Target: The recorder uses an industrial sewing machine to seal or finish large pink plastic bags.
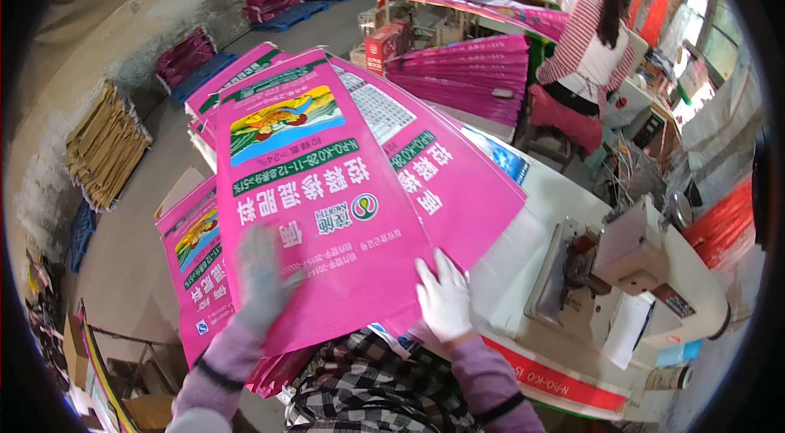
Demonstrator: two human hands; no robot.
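Note:
A large pink printed sack (352, 294) lies flat in front of me, on top of other pink sacks. My left hand (266, 282), in a grey glove, is over its lower left part with fingers stretched out and blurred by motion; whether it touches the sack I cannot tell. At the sack's lower right edge rests my right hand (444, 294) in a white glove, fingers spread. Another pink sack (470, 212) sticks out to the right from beneath, and one more (196, 261) shows at the left.
A sewing machine (654, 269) stands on the white table (523, 228) at my right. Beyond, a person in a striped top (593, 49) sits beside a stack of folded pink sacks (458, 77). Bundles of brown sacks (106, 147) and blue pallets (204, 77) line the left wall.

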